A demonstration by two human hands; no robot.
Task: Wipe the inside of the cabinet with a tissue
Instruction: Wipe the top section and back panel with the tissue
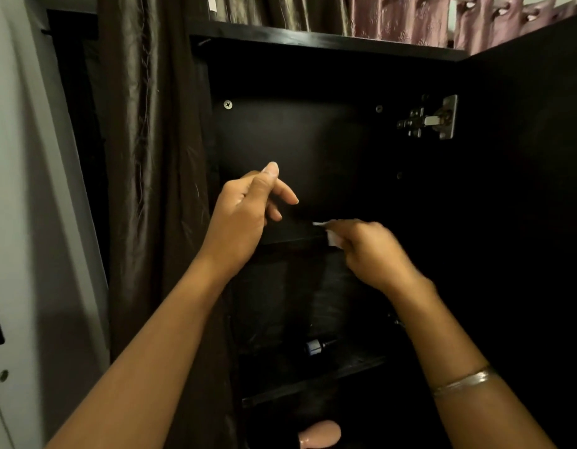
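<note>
Presently: right hand (368, 251) pinching tissue (331, 237) at shelf (290, 236); left hand (248, 209) loose, empty. Advised: flatten tissue, sweep front-to-back.

Two hands (240, 215) (374, 251), one tissue (331, 236), one cabinet (313, 140)

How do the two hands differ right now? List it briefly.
The right hand grips a white tissue at the shelf edge; the left hand holds nothing. The left hand sits higher, fingers loosely curled and thumb up; the right looks motion-blurred. Both reach into the dark cabinet.
</note>
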